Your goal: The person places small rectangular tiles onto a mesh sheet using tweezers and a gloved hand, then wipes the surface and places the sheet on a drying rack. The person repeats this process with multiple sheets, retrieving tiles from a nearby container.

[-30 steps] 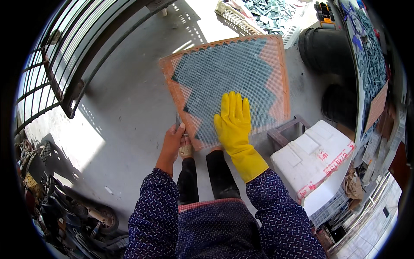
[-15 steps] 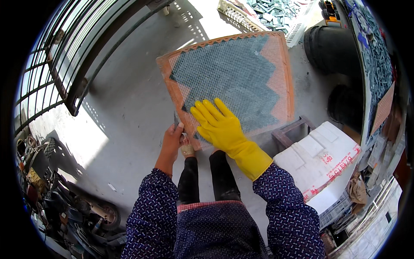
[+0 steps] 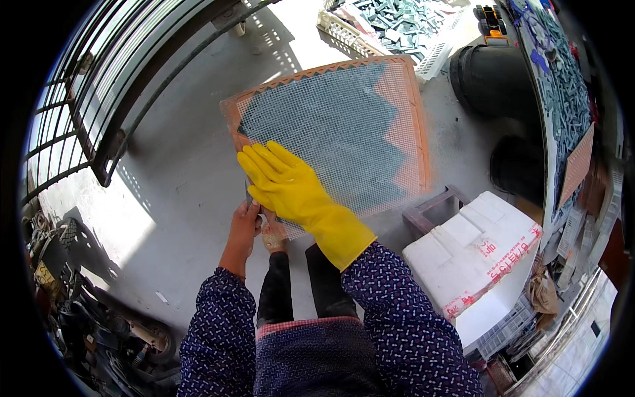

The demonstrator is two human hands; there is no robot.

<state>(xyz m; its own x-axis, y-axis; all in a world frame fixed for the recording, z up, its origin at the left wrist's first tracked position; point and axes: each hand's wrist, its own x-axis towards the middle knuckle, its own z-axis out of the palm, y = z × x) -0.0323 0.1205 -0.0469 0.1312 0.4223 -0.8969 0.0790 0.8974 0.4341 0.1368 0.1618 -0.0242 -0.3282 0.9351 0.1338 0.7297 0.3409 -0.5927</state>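
An orange tray (image 3: 419, 126) with a toothed rim lies before me, tilted slightly. Grey-green tile work in a zigzag shape shows in it, under a white mesh sheet (image 3: 390, 135). My right hand (image 3: 281, 178), in a yellow rubber glove, lies flat on the mesh near the tray's left edge, fingers stretched out. Just below it, my bare left hand (image 3: 246, 221) is closed at the tray's near left corner. A thin grey blade-like tool (image 3: 249, 191) sticks up from its fingers; the glove partly hides what lies beyond.
A white foam box (image 3: 473, 248) stands at right beside a dark stool frame (image 3: 436, 208). Black buckets (image 3: 493, 79) and a table of tile pieces (image 3: 562, 86) are farther right. Crates of tile pieces (image 3: 397, 26) lie at the back. Metal railings (image 3: 99, 132) and a motorbike (image 3: 126, 337) are at left.
My gloved right hand has slid left across the mesh to the tray's left edge, close to my left hand. The whole view has shifted a little, so the tray sits farther left.
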